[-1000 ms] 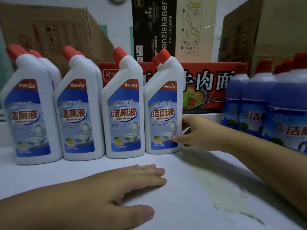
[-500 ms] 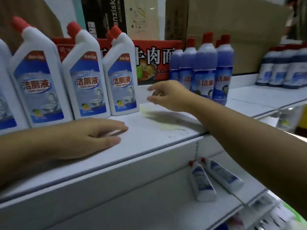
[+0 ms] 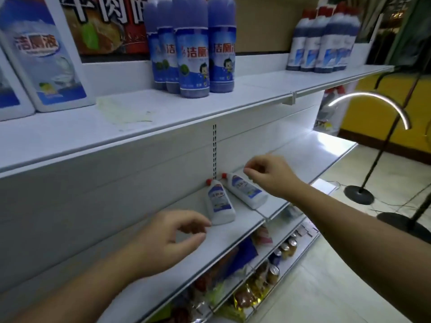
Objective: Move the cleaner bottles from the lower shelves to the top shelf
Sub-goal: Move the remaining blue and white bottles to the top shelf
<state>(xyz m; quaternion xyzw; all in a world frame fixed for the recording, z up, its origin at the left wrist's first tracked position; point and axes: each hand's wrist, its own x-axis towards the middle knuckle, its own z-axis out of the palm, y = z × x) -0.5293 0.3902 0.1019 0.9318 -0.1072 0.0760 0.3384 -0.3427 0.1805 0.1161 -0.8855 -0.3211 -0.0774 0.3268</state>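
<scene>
Reaching down, your left hand point(image 3: 172, 238) and right hand point(image 3: 268, 176) hung half-curled and empty over two lying bottles point(image 3: 220, 203), ready to grasp.

2 white cleaner bottles, red caps, blue labels, lie flat side by side on lower shelf point(image 3: 177, 259), caps twd back wall: left bottle point(image 3: 220, 206), right bottle point(image 3: 247, 191). More stand upright on top shelf point(image 3: 70, 134).
</scene>
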